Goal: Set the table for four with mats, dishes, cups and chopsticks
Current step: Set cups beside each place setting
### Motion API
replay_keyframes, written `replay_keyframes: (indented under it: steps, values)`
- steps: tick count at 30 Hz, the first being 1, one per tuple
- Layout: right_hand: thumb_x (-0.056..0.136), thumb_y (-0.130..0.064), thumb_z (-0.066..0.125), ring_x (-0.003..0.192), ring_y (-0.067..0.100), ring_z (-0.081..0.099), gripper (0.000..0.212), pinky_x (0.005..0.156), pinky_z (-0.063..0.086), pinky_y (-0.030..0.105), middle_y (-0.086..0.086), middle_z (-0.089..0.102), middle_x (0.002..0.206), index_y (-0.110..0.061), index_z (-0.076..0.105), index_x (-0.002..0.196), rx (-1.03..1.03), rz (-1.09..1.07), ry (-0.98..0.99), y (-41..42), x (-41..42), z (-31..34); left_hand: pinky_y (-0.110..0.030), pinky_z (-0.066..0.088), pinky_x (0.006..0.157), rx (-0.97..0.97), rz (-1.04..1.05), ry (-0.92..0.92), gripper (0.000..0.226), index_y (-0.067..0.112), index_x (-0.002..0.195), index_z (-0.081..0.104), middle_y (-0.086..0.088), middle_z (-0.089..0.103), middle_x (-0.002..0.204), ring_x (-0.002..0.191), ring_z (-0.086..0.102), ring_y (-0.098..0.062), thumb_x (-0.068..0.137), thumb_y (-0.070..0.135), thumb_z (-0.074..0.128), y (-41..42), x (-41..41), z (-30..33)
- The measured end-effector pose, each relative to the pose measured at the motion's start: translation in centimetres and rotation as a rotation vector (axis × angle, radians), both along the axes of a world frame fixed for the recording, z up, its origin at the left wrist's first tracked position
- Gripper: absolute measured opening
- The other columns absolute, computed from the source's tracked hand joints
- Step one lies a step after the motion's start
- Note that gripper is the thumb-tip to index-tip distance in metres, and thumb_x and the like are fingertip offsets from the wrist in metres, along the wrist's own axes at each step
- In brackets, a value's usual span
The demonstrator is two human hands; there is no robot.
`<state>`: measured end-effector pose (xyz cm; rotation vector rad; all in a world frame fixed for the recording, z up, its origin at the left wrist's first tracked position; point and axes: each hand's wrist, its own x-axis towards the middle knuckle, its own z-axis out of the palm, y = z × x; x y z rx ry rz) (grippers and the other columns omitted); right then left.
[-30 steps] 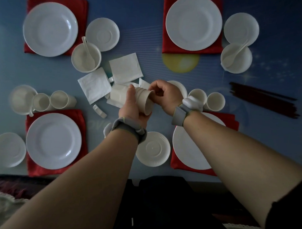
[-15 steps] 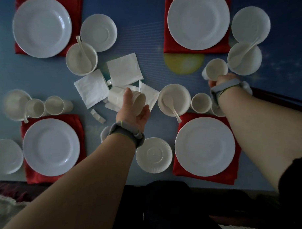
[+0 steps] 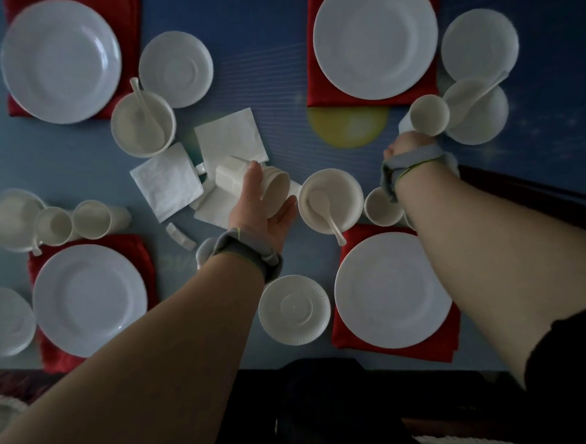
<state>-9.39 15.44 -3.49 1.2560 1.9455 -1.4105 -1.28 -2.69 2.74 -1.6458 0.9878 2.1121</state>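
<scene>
Mid-setting, four places: the right hand (image 3: 407,151), wrist-banded and reaching away from the person, carries a single white cup (image 3: 429,114) toward the far-right place, fingers tucked under it and mostly hidden, so the exact grip can't be told, tho the cup is clearly held. It sits just beside that place's bowl w/ spoon (image 3: 477,110). The left hand (image 3: 262,203) wraps thumb and fingers round a tilted stack of nested cups (image 3: 277,187) over the centre of the blue counter (image 3: 279,56), directly above loose white napkins (image 3: 230,141). Done, by the look of it: four red mats (image 3: 375,97), each w/ a dinner plate (image 3: 375,41) on top; saucers and bowls are out at all four places. Two cups (image 3: 92,219) stand left of the left hand at the near-left place, another cup (image 3: 382,207) under the right forearm at the near-right one. Left, as judged: cups for the far side, starting w/ the one in transit; the dark chopsticks (image 3: 523,194), a bundle right of the right hand, not yet dealt out; the napkins and a small chopstick rest (image 3: 181,237) near the left wrist, unsorted. Roughly two-thirds through.
</scene>
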Motion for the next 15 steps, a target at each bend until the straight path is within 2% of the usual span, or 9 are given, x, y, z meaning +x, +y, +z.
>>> replay_keyframes:
  steps: [1, 3, 4, 5, 6, 8, 11, 13, 15]
  values:
    - [0.090, -0.020, 0.042, 0.062, 0.012, 0.043, 0.022, 0.051, 0.039, 0.021, -0.020, 0.048, 0.067, -0.024, 0.037, 0.069, -0.032, 0.094, 0.002, -0.4, -0.2, 0.4, -0.036, 0.054, 0.082, -0.001, 0.004, 0.005, 0.037, 0.013, 0.103, 0.054, -0.008, 0.060, 0.100, 0.086, 0.059, -0.023, 0.085, 0.045, 0.060, 0.2, -0.3, 0.0]
    - [0.089, 0.002, 0.047, 0.067, 0.013, 0.051, 0.027, 0.051, 0.044, 0.021, -0.003, 0.052, 0.074, -0.021, 0.048, 0.074, -0.320, 0.111, 0.069, -2.7, 0.2, 1.9, -0.035, 0.053, 0.084, -0.012, 0.003, 0.000, 0.049, 0.015, 0.118, 0.049, -0.010, 0.057, 0.114, 0.095, 0.058, -0.025, 0.085, 0.049, 0.058, 0.5, -0.7, 0.0]
    - [0.087, 0.005, 0.052, 0.072, 0.012, 0.055, 0.027, 0.055, 0.046, 0.022, -0.003, 0.056, 0.079, -0.021, 0.053, 0.078, -0.430, 0.183, 0.112, -4.1, 0.9, 3.1, -0.035, 0.051, 0.085, -0.022, -0.004, 0.000, 0.049, 0.016, 0.118, 0.049, -0.010, 0.056, 0.117, 0.097, 0.058, -0.025, 0.085, 0.051, 0.057, 0.6, -0.9, 0.1]
    - [0.085, 0.003, 0.057, 0.075, 0.010, 0.057, 0.025, 0.061, 0.048, 0.024, -0.004, 0.058, 0.081, -0.022, 0.055, 0.081, -0.520, 0.351, 0.132, -5.4, 1.4, 3.9, -0.033, 0.051, 0.085, -0.032, -0.018, 0.000, 0.046, 0.016, 0.113, 0.050, -0.009, 0.057, 0.116, 0.095, 0.058, -0.023, 0.085, 0.052, 0.056, 0.7, -1.1, 0.2]
    - [0.083, -0.001, 0.063, 0.074, 0.009, 0.057, 0.023, 0.064, 0.049, 0.024, -0.005, 0.058, 0.080, -0.023, 0.055, 0.081, -0.523, 0.519, 0.165, -6.2, 2.1, 4.2, -0.031, 0.050, 0.084, -0.037, -0.039, -0.005, 0.042, 0.017, 0.106, 0.053, -0.008, 0.059, 0.114, 0.093, 0.058, -0.021, 0.085, 0.054, 0.055, 0.6, -1.2, 0.3]
    - [0.078, -0.009, 0.072, 0.066, 0.008, 0.053, 0.027, 0.064, 0.047, 0.023, -0.007, 0.055, 0.072, -0.026, 0.052, 0.073, -0.363, 0.763, 0.285, -7.6, 2.8, 3.9, -0.029, 0.049, 0.083, -0.034, -0.074, -0.021, 0.041, 0.019, 0.102, 0.056, -0.007, 0.062, 0.116, 0.095, 0.058, -0.018, 0.085, 0.056, 0.052, 0.6, -1.4, 0.5]
    - [0.077, -0.011, 0.072, 0.058, 0.004, 0.046, 0.034, 0.058, 0.040, 0.016, -0.012, 0.050, 0.064, -0.028, 0.046, 0.065, -0.157, 0.763, 0.471, -8.6, 2.6, 3.4, -0.029, 0.049, 0.083, -0.026, -0.071, -0.028, 0.048, 0.018, 0.115, 0.055, -0.006, 0.063, 0.116, 0.103, 0.058, -0.019, 0.085, 0.055, 0.053, 0.6, -1.4, 0.6]
    - [0.079, -0.010, 0.070, 0.058, 0.002, 0.047, 0.030, 0.057, 0.039, 0.011, -0.012, 0.050, 0.064, -0.027, 0.049, 0.066, -0.164, 0.788, 0.497, -8.4, 2.7, 3.3, -0.030, 0.050, 0.083, -0.019, -0.063, -0.033, 0.046, 0.017, 0.112, 0.055, -0.006, 0.063, 0.112, 0.099, 0.059, -0.020, 0.084, 0.054, 0.055, 0.4, -1.4, 0.7]
    - [0.082, -0.008, 0.067, 0.057, -0.002, 0.051, 0.015, 0.059, 0.042, 0.011, -0.010, 0.054, 0.067, -0.019, 0.059, 0.076, -0.210, 0.793, 0.496, -7.9, 3.0, 3.4, -0.031, 0.054, 0.077, 0.020, -0.003, -0.029, 0.043, 0.015, 0.103, 0.056, -0.006, 0.065, 0.105, 0.093, 0.062, -0.020, 0.082, 0.052, 0.060, 0.2, -1.5, 0.5]
